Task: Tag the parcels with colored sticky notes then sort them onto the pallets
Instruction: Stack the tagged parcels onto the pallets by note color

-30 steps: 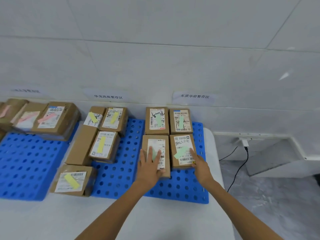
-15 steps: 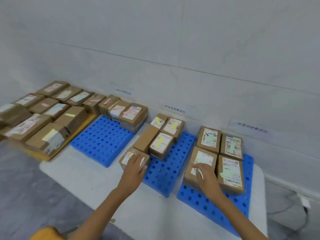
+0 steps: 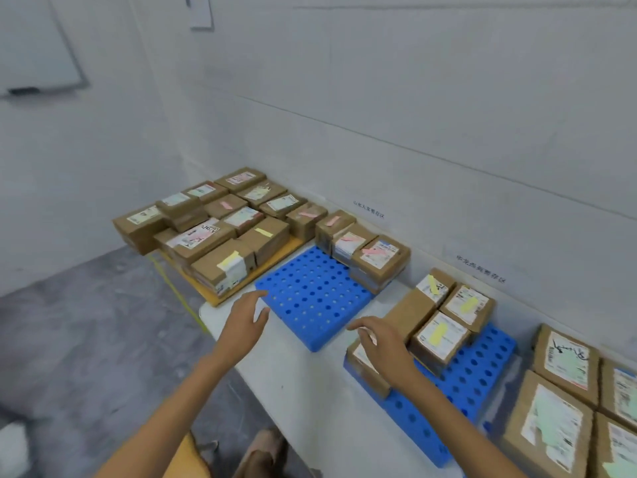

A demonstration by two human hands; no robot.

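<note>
Brown cardboard parcels with white labels lie in groups. My left hand point(image 3: 246, 317) hovers with relaxed fingers over the near corner of the left blue pallet point(image 3: 310, 298) and holds nothing. My right hand point(image 3: 382, 343) reaches over a yellow-tagged parcel point(image 3: 362, 367) at the front of the middle blue pallet point(image 3: 465, 370), fingers spread; whether it touches is unclear. Pink-tagged parcels point(image 3: 375, 258) sit at the back of the left pallet. More yellow-tagged parcels point(image 3: 441, 336) stand on the middle pallet. Green-tagged parcels point(image 3: 551, 426) fill the far right.
A stack of several parcels point(image 3: 213, 225) sits on a wooden board point(image 3: 220, 294) at the far left. The white table point(image 3: 303, 381) ends at its front-left edge above a grey floor point(image 3: 86, 339). Paper signs hang on the white wall point(image 3: 379, 115). My feet show below.
The view has swung left. My left hand left the front yellow-tagged parcel and went to the left pallet's corner. My right hand left the green-tagged parcel and now sits over the front yellow-tagged parcel.
</note>
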